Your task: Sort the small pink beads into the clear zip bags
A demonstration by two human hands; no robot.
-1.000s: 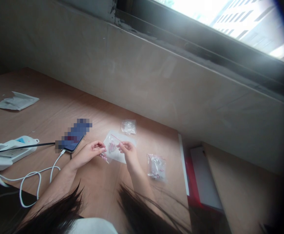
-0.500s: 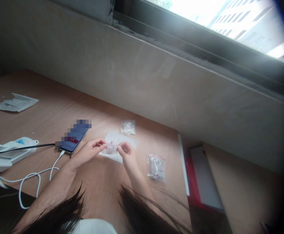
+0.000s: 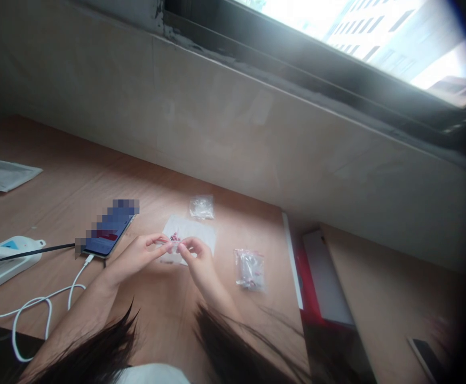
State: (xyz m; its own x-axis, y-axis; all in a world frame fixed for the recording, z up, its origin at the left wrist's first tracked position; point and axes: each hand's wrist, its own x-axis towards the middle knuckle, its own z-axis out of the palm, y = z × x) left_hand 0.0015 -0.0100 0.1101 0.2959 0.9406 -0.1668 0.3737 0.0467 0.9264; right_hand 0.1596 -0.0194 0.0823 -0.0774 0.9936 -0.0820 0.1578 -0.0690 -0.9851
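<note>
Between my fingertips runs a short stretch of thin pinkish string [image 3: 177,242]. My left hand [image 3: 144,253] pinches one end of it, thumb against fingers. The other side is pinched by my right hand [image 3: 199,260], only a small gap away. Just behind the fingertips, small pink and dark red beads [image 3: 175,235] lie in a loose cluster. They rest on a white sheet of paper [image 3: 205,230], partly covered by both hands. A clear plastic bag [image 3: 202,207] lies beyond the paper. Right of my right hand is another clear bag [image 3: 250,270] with pinkish bits inside.
A phone [image 3: 110,230] with a white charging cable [image 3: 49,304] lies left of my left hand. A white power strip [image 3: 10,261] and a torn white packet [image 3: 10,175] sit farther left. Past the table's right edge are a red folder [image 3: 312,293] and another phone [image 3: 425,358].
My hands have come closer together, shortening the visible string between them. The beads on the paper now show more plainly. The whole view has shifted slightly, so things appear farther left.
</note>
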